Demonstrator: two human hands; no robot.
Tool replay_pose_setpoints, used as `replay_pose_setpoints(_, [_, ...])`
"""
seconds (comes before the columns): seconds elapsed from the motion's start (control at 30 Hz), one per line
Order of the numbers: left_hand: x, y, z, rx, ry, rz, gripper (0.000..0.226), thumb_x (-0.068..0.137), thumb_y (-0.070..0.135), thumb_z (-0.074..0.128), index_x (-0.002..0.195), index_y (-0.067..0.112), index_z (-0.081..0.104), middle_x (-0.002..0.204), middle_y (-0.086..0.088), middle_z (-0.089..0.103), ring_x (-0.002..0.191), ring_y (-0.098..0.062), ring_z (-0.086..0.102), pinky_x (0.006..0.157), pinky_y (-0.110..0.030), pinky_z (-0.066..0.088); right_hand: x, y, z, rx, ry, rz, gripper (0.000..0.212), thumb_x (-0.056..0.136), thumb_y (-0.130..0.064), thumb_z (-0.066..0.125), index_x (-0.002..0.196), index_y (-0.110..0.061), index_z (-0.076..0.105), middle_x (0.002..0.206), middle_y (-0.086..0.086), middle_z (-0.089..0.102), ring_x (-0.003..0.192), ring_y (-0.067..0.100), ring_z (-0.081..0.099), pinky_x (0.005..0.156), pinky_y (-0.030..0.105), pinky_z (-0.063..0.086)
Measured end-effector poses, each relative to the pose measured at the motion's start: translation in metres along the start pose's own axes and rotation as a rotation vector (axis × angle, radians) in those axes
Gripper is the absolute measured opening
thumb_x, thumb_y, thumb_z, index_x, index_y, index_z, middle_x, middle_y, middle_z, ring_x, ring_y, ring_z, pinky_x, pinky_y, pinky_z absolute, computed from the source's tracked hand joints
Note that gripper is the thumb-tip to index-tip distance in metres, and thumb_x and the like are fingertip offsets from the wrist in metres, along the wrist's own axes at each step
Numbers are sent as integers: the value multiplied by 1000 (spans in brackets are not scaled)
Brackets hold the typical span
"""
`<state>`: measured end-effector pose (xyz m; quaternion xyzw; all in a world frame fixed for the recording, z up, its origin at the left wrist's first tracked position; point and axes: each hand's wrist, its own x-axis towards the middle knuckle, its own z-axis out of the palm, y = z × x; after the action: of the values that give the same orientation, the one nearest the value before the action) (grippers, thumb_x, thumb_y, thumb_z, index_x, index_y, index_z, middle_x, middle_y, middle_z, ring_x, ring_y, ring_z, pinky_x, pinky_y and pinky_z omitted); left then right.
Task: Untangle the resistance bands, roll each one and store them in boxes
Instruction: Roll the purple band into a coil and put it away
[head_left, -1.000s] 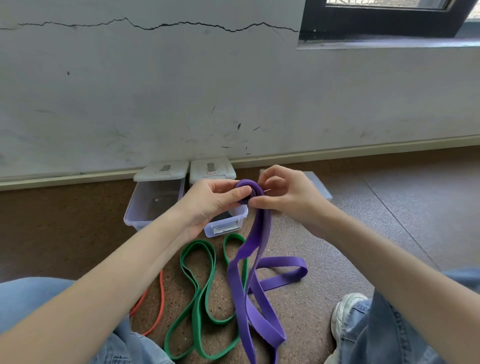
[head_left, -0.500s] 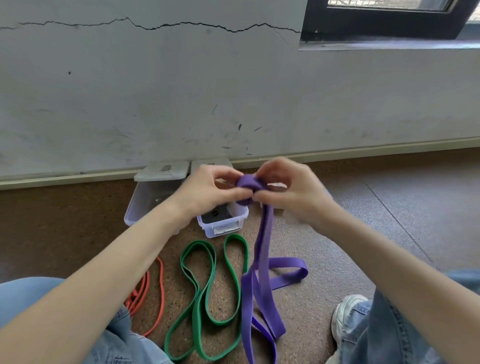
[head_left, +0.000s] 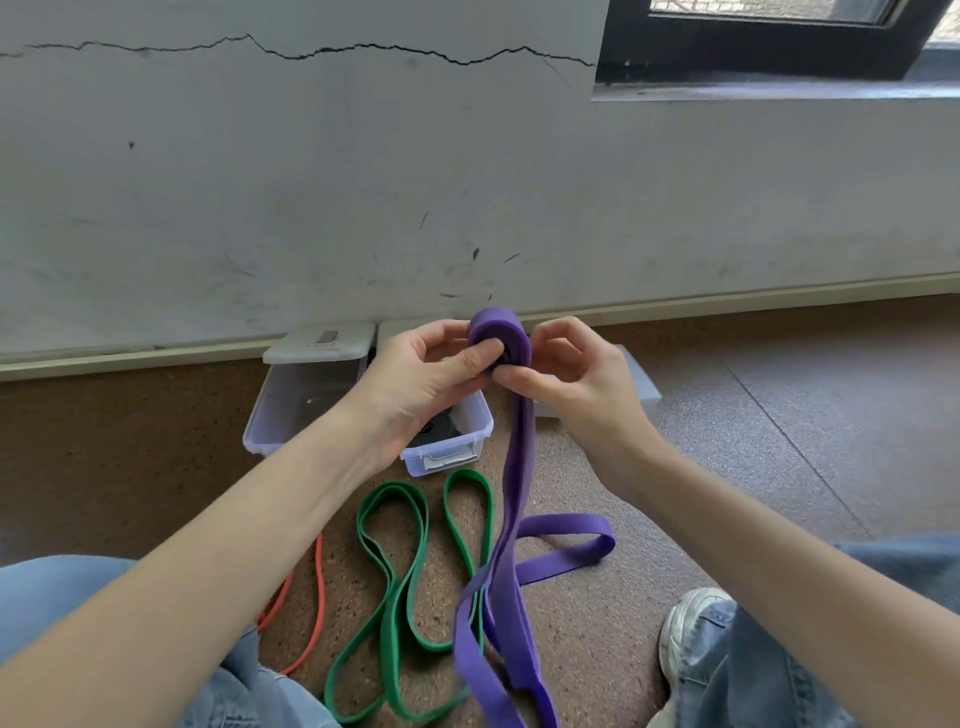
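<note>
Purple resistance band (head_left: 519, 467), partly rolled, held up in front of the cracked white wall (head_left: 311, 182). Coil at its top end pinched from both sides: left hand (head_left: 421, 374) closed on it, thumb pressed flat on the coil's face; right hand (head_left: 571, 374) closed on the far side, thumb and fingertips at the coil's lower edge. Unrolled tail hanging straight down from the coil, then lying in loose loops on the brown cork-like floor (head_left: 779, 441), blurred near the bottom edge.

Just below the coil, behind the left hand: small clear plastic box (head_left: 457, 441), lid off, grey latch facing forward, something dark inside, possibly a rolled band, mostly hidden by the wrist. Left of the coil, second clear box (head_left: 296, 405), open, with a white lid (head_left: 322, 343) leaning at its back against the wall's base. Right of the coil, behind the right hand, a pale flat lid-like piece (head_left: 644, 384), largely covered.

Below the coil, left of the hanging tail: green resistance band (head_left: 405, 597) snaking in long folds on the floor, touched or overlapped by the purple tail near the bottom. Farther left of it, thin orange-red band (head_left: 317, 597), partly hidden under the left forearm. Blue jeans at both lower corners; white sneaker (head_left: 691, 634) below and right of the coil.
</note>
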<state>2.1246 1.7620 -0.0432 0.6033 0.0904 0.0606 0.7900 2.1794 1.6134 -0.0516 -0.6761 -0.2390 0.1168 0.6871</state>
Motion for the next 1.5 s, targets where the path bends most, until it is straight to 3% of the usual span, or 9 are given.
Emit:
replay_pose_setpoints(0.17, [3, 9, -16, 366, -68, -22, 49, 49, 33, 81, 96, 27, 68, 93, 0, 75, 95, -16, 69, 88, -29, 52, 4, -13, -10, -248, -89, -74, 26, 76, -6, 72, 91, -23, 58, 90, 2, 64, 83, 10, 58, 72, 22, 49])
replay_pose_setpoints(0.37, [3, 13, -21, 648, -169, 59, 32, 66, 18, 83, 84, 41, 70, 88, 14, 71, 83, -10, 70, 82, -23, 52, 2, -20, -11, -417, -240, -129, 25, 78, -3, 70, 96, -20, 63, 95, 8, 66, 85, 14, 63, 77, 22, 53])
replay_pose_setpoints(0.7, [1, 16, -2, -61, 17, 61, 31, 62, 16, 69, 91, 6, 65, 81, -2, 73, 75, -10, 70, 70, -18, 56, 2, -6, 1, 137, -98, -9, 28, 67, -19, 79, 83, -15, 56, 83, 2, 68, 77, 13, 67, 71, 26, 52])
replay_pose_setpoints(0.87, [0, 3, -2, 87, -9, 11, 34, 59, 21, 73, 92, 12, 66, 93, -3, 69, 83, -12, 68, 82, -23, 56, 0, -4, -3, -87, -10, -21, 22, 73, -8, 75, 84, -7, 56, 86, 17, 67, 82, 24, 65, 75, 34, 52])
replay_pose_setpoints(0.97, [3, 9, -17, 453, -66, 21, 35, 65, 20, 79, 98, 24, 67, 97, 5, 72, 91, -11, 68, 89, -31, 52, 1, -12, -7, -270, -79, -92, 25, 76, -2, 70, 83, -21, 55, 81, 1, 62, 75, 6, 57, 66, 16, 48])
replay_pose_setpoints(1.1, [0, 12, -18, 614, -167, 31, 29, 66, 22, 82, 91, 31, 70, 92, 4, 73, 90, -18, 69, 90, -35, 51, 1, -20, -7, -402, -217, -120, 24, 80, -4, 66, 92, -24, 58, 90, -5, 61, 84, 11, 59, 75, 22, 53])
replay_pose_setpoints(1.2, [-2, 14, -16, 520, -104, 74, 33, 55, 32, 81, 85, 25, 71, 84, 2, 74, 84, -16, 69, 86, -33, 54, 2, -22, -10, -200, -247, -95, 26, 81, -5, 68, 101, -21, 62, 96, -2, 67, 89, 14, 66, 73, 24, 56])
replay_pose_setpoints(1.3, [2, 22, -18, 143, -16, 78, 34, 57, 24, 76, 90, 16, 69, 86, 1, 73, 83, -11, 69, 74, -23, 57, 3, -19, -11, 12, -182, -19, 30, 77, -9, 71, 99, -22, 57, 93, -3, 67, 87, 15, 67, 74, 28, 54])
replay_pose_setpoints(1.5, [1, 9, 3, -55, 85, 46, 33, 58, 20, 72, 89, 10, 64, 81, 0, 70, 76, -11, 69, 73, -22, 57, 0, -9, 2, -18, -112, -12, 35, 73, -20, 75, 97, -9, 52, 93, 6, 67, 78, 15, 67, 62, 28, 54])
